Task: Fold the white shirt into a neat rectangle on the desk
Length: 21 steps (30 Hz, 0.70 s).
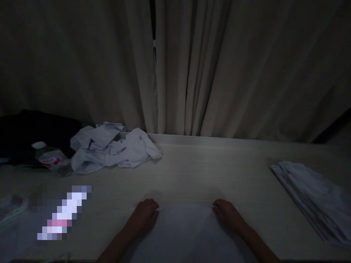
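On the table | left hand, right hand: fingers curled pinching one white cloth | one bottle

A white cloth lies flat on the table's near edge; its far edge is straight, its two far corners pinned under hands; its near part runs out of view.
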Motion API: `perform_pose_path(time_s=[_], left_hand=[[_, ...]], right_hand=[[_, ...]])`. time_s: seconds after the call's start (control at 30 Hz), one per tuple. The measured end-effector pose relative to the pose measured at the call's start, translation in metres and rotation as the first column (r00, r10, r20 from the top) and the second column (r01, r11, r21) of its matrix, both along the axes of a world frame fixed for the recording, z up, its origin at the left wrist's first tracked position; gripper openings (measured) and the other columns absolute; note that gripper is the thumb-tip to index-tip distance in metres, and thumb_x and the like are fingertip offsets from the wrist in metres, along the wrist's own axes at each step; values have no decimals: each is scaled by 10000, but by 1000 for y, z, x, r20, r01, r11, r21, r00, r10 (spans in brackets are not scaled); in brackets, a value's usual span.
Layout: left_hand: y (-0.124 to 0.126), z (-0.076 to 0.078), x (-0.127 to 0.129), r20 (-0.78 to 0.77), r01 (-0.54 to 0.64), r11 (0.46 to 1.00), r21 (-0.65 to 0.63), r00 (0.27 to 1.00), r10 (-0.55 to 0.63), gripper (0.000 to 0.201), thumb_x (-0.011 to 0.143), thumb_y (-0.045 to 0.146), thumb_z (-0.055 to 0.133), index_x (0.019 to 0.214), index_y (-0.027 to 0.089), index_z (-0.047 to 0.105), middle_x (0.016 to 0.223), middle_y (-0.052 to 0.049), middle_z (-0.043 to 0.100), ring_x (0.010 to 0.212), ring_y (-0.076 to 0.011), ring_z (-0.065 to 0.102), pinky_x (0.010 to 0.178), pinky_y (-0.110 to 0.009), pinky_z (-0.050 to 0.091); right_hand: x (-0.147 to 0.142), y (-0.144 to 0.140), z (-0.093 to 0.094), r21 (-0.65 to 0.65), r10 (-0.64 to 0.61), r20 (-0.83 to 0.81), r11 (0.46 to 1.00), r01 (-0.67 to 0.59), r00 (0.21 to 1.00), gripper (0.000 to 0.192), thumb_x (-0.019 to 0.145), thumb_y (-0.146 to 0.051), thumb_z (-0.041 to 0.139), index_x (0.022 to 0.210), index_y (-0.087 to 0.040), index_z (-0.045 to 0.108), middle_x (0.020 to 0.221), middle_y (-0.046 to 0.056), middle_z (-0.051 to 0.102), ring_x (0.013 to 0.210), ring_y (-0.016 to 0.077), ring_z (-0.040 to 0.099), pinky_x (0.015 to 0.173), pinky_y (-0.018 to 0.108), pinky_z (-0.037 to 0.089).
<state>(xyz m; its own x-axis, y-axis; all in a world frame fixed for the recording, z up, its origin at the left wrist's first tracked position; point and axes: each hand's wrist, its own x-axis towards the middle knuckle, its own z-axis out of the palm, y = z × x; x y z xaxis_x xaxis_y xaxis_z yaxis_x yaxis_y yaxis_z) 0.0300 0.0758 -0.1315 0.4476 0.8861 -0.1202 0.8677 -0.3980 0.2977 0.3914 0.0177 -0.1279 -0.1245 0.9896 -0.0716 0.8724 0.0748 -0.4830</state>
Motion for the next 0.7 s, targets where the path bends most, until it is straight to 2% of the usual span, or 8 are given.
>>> perform_pose_path(time_s=[0.1,0.23,0.3,0.47,0.6,0.7], left_hand=[[0,-3,0,9,42,999,-11,999,-42,319,798,274,437,1081,231,579,1082,-74,621,1027,-232,537,883,-393,368],[-3,-2,3,-44,72,996,50,997,-69,197,785,222,445,878,210,619,972,-71,631,966,-232,540,834,-380,368],[-7,-1,4,-29,69,994,84,997,-67,172,772,190,454,854,200,605,964,-68,631,959,-225,537,841,-374,361],[-18,3,3,18,103,993,61,994,-105,249,850,258,379,993,213,578,948,-64,653,905,-214,560,861,-396,366],[-21,1,3,26,154,986,61,987,-156,273,873,310,361,987,234,597,1041,-67,635,1000,-225,542,896,-405,366],[-15,-4,4,0,107,994,37,994,-108,348,871,285,354,1164,231,534,1137,-89,614,1069,-231,522,938,-412,355]], right_hand=[[-2,-1,4,5,9,-51,1000,-8,999,233,849,-271,391,928,-199,598,929,54,660,889,180,590,810,294,416],[-5,-11,7,43,69,-5,997,-68,998,228,826,-176,380,938,-212,575,916,36,638,859,171,569,777,294,404],[-7,-18,9,68,113,57,991,-117,992,243,828,-139,357,917,-210,572,899,36,627,842,169,556,767,299,393],[-13,-36,10,106,192,153,972,-210,969,263,807,-70,356,897,-205,563,919,40,620,850,173,534,776,312,384],[-20,-48,5,124,246,196,954,-273,949,304,793,-55,375,966,-208,573,986,55,629,885,183,537,805,322,393],[-24,-54,-2,125,275,210,944,-304,938,327,799,-54,380,1002,-212,582,979,59,642,886,185,548,811,326,406]])
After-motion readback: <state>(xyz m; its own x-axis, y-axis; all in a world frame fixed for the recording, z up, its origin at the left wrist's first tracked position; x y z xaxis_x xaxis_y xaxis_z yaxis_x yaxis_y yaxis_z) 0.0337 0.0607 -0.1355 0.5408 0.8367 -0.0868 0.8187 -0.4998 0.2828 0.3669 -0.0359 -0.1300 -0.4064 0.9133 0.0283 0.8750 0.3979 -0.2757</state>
